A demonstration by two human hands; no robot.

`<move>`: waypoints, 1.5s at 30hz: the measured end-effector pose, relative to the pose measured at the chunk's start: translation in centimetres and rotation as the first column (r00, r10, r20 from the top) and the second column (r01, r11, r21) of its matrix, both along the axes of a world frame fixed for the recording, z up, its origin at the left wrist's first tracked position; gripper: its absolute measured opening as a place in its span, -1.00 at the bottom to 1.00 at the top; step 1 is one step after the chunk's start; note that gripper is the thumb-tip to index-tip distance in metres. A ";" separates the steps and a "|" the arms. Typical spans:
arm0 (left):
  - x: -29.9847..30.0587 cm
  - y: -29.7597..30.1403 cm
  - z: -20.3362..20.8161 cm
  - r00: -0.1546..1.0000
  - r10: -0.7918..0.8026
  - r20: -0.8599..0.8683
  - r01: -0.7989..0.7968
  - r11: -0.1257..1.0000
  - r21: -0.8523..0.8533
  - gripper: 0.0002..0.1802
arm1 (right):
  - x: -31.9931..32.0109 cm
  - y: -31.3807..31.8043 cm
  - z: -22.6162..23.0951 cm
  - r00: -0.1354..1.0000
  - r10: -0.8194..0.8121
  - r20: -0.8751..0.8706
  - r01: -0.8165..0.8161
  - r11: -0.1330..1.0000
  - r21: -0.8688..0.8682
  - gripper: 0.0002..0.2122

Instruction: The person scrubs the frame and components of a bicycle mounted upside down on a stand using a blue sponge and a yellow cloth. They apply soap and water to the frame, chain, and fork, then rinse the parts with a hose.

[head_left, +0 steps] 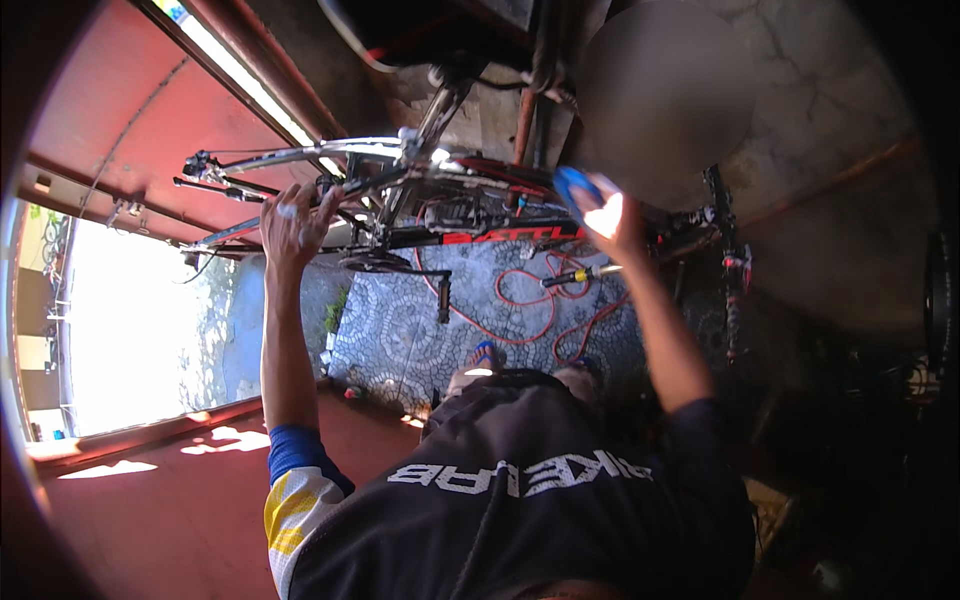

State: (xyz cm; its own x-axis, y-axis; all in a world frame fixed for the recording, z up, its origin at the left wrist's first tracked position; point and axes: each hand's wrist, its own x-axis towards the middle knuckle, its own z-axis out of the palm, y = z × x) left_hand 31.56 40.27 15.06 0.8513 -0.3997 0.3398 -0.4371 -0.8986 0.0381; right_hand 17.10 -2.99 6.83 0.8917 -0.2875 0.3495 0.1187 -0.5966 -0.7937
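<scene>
A black bicycle (pixel 500 237) with red lettering on its frame stretches across in front of me at about hand height. My left hand (pixel 292 222), with white foam on its back, is closed round a tube at the rear of the bicycle frame, on the left. My right hand (pixel 612 215) is closed on a blue sponge-like pad (pixel 575 192), held by the front part of the frame. Motion blur and bright light hide the pad's exact kind. A crank with a pedal (pixel 443 298) hangs below the frame. No rear wheel shows between the rear tubes.
A red hose (pixel 520 300) lies coiled on the patterned stone floor (pixel 400 320), near a yellow-and-black nozzle or handle (pixel 568 277). The handlebar (pixel 735 265) juts out at the right. Red metal panels (pixel 110 100) and a bright opening stand left. My feet are below the bicycle.
</scene>
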 end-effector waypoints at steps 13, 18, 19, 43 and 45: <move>-1.2 0.9 -1.2 0.990 -0.143 0.005 0.143 0.989 -0.031 -0.36 | -3.7 -1.6 -5.9 0.786 -0.612 0.086 0.617 0.785 -0.060 -0.68; -1.4 1.7 -1.7 0.982 -0.187 -0.032 0.181 0.973 -0.143 -0.42 | -5.5 3.3 -6.2 0.935 -0.338 0.104 0.323 0.937 0.135 -0.65; -1.1 2.0 -1.8 0.983 -0.183 -0.020 0.178 0.974 -0.141 -0.41 | -5.4 4.3 -5.7 0.960 -0.252 0.121 0.230 0.958 0.170 -0.67; 8.7 -1.0 -5.0 0.927 -0.364 -0.086 0.373 0.917 0.144 -0.47 | 1.1 16.5 -2.6 0.923 -0.285 0.258 0.375 0.812 -0.446 -0.84; 10.1 -1.2 -6.9 0.911 -0.413 -0.008 0.411 0.904 0.117 -0.62 | 4.3 18.7 -3.1 0.929 -0.200 0.312 0.336 0.809 -0.482 -0.82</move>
State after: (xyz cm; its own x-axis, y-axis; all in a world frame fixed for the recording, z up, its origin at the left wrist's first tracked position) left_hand 41.64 39.06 8.17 0.5969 -0.7503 0.2842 -0.7691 -0.6360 -0.0636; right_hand 21.44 15.70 3.71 0.6773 -0.2181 0.7026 0.0330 -0.9451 -0.3251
